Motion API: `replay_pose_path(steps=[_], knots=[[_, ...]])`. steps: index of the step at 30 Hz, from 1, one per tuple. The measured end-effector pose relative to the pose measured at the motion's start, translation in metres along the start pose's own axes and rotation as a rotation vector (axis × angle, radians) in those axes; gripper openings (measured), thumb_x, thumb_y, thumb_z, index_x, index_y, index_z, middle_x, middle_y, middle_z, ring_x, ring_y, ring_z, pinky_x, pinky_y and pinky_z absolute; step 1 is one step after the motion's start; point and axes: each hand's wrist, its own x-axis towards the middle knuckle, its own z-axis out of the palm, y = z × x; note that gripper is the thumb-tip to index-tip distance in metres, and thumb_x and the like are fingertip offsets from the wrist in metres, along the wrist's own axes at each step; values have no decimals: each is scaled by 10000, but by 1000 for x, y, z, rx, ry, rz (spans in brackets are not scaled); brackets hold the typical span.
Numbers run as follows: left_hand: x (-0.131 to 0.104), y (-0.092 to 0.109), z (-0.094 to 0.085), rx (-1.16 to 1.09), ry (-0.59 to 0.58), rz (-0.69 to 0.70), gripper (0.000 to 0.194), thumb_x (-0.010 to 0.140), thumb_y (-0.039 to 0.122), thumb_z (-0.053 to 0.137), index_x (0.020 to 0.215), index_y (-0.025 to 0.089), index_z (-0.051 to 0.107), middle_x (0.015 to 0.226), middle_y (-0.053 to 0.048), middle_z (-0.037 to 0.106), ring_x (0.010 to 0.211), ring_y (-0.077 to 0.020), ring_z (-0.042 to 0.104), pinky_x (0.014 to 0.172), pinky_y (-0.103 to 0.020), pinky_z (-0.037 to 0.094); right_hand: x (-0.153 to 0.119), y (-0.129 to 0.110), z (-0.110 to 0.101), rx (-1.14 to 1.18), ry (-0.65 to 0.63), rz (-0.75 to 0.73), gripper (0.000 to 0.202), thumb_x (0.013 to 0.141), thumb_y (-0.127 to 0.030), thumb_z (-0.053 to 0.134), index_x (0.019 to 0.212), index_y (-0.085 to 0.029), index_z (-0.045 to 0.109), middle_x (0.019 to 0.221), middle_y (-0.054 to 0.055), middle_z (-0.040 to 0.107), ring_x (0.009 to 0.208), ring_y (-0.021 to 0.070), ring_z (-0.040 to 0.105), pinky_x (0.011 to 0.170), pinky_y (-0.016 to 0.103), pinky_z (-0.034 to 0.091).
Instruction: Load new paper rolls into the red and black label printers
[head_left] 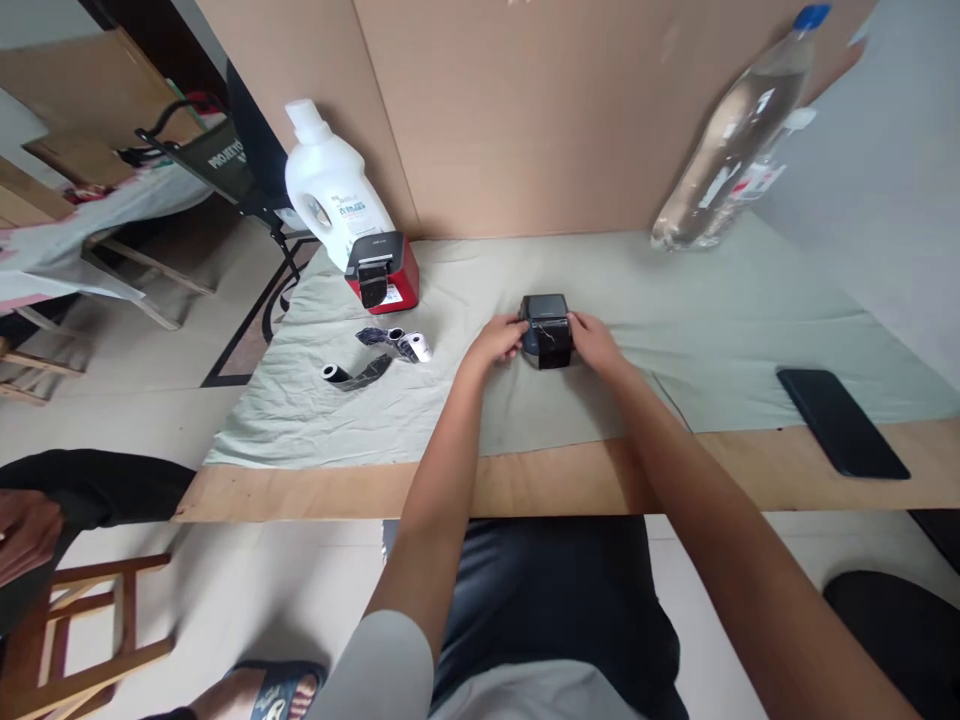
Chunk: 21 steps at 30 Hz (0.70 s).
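Observation:
A small black box-shaped device [546, 330], perhaps a portable printer, rests on the cloth with a glossy dark strip at its front. My left hand [501, 338] grips its left side, fingers curled against the edge. On the opposite side my right hand [592, 338] holds it too, with part of the fingers hidden behind the device. To the left stands a red and black box-like device [384, 272] with a shiny black strip hanging from its front. Nearer me lie a small roll with dark film [335, 373] and a white roll with crumpled dark film [417, 347].
A white jug [330, 185] stands behind the red device. Clear bottles [739, 140] lean by the cardboard panel [525, 120]. A black phone [844, 422] lies on the right, over the wooden table edge [315, 493]. Another person's hand [26, 535] shows at far left.

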Motion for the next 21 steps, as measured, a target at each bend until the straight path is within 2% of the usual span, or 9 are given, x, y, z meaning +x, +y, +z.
replay_pose_path(steps=[3, 7, 10, 13, 15, 17, 21], knots=[[-9, 2, -3, 140, -156, -18, 429, 960, 299, 648, 1360, 148, 624, 641, 7, 651, 480, -114, 550, 466, -210, 330, -18, 6, 7, -42, 49, -96, 493, 1017, -439, 415, 1310, -186, 720, 1129, 146, 729, 1136, 316, 658, 1066, 482, 504], [-17, 6, 8, 197, -135, 85, 350, 909, 236, 700, 1236, 121, 650, 621, 15, 644, 498, -108, 562, 477, -203, 347, -27, 12, 5, -12, 22, -141, 623, 952, -431, 495, 1521, -192, 583, 1163, 139, 712, 1015, 304, 671, 1001, 501, 543], [-16, 15, 19, 130, -88, 156, 389, 918, 284, 731, 1265, 136, 632, 603, 43, 608, 475, -90, 535, 479, -197, 341, -25, 14, -9, 30, -15, -195, 747, 910, -458, 571, 1600, -184, 486, 1187, 132, 728, 902, 275, 664, 923, 492, 571], [-3, 33, 35, 113, -95, 203, 456, 943, 328, 721, 1341, 138, 603, 583, 60, 578, 447, -82, 510, 476, -200, 335, -17, 22, -37, 11, -6, -242, 807, 885, -479, 617, 1611, -162, 467, 1158, 144, 732, 904, 285, 672, 885, 476, 579], [13, 49, 52, 136, -127, 249, 500, 967, 303, 681, 1424, 142, 556, 577, 68, 567, 451, -87, 520, 477, -199, 337, -7, 34, -61, -38, 47, -264, 822, 865, -469, 629, 1606, -150, 471, 1164, 163, 725, 962, 313, 678, 878, 475, 577], [37, 67, 77, 136, -162, 298, 538, 993, 270, 627, 1501, 156, 492, 577, 75, 555, 466, -91, 537, 489, -195, 346, 8, 54, -89, -103, 114, -279, 853, 841, -445, 632, 1613, -131, 453, 1232, 194, 711, 1029, 341, 677, 896, 488, 573], [97, 98, 145, 122, -247, 320, 537, 1023, 291, 587, 1530, 176, 453, 622, 56, 593, 499, -96, 573, 529, -199, 382, 42, 106, -153, -297, 205, -258, 890, 807, -437, 648, 1598, -79, 457, 1266, 232, 712, 1074, 384, 682, 952, 532, 556]])
